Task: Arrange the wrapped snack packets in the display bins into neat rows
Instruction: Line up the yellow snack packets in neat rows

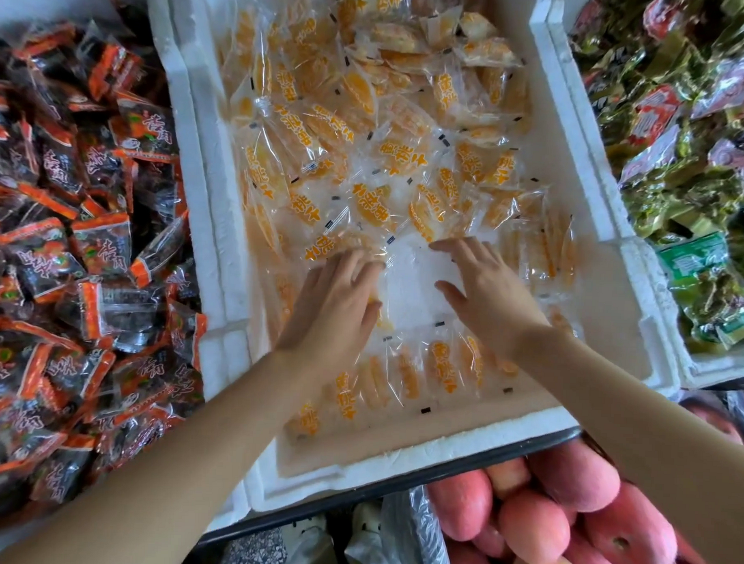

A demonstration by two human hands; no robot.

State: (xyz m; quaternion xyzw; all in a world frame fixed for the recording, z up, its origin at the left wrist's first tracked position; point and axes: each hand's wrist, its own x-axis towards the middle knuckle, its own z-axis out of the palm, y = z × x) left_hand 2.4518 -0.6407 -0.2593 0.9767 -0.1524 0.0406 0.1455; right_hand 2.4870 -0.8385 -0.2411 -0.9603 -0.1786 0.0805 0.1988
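Pressing down with straight, spread fingers, the left hand [335, 310] is resting flat on clear, orange-printed snack packets [364, 201]. The right hand [492, 298], equally flat and gripping nothing, is reaching just beside it over a pale patch in the middle of the white foam bin [190, 119]. A near row [405, 380] of packets is standing on edge along the front wall, while those farther back are lying jumbled. Dark red-and-black packets [68, 229] are filling the left bin, green wrappers [681, 187] the right, and apples [564, 520] are sitting below.
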